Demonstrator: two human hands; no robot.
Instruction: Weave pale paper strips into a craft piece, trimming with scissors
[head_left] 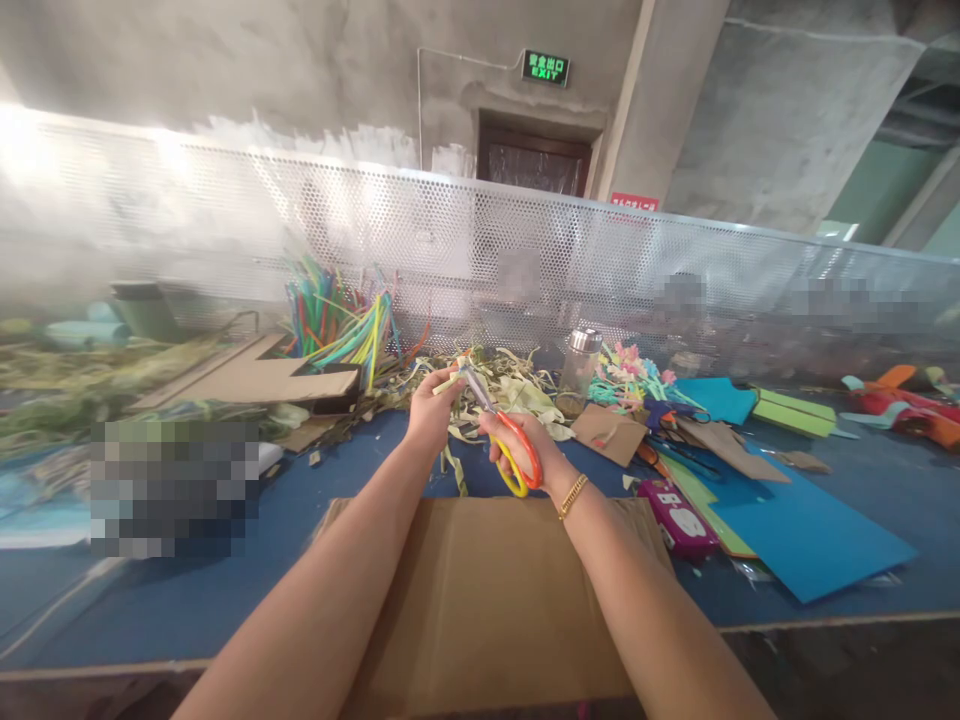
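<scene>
My right hand (529,450) is wrapped round the handles of a pair of scissors (514,450), one loop orange-red and the other yellow. The metal blades point up and left, their tips close to my left hand (431,410). Between the closed fingers of that hand is a pale green strip (448,384), and the blades reach its end. Whether they are cutting into it I cannot tell. Behind both hands lies a heap of pale green and yellowish scraps (517,385). A flat sheet of cardboard (495,600) lies below my forearms.
Bundled colourful pipe cleaners (330,320) stand at the back left behind a cut cardboard piece (247,375). A glass bottle (580,372) stands behind my right hand. Rightward lie a purple pack (677,517), blue sheets (810,530) and pink flowers (628,362). A perforated metal screen (360,220) closes the table's far side.
</scene>
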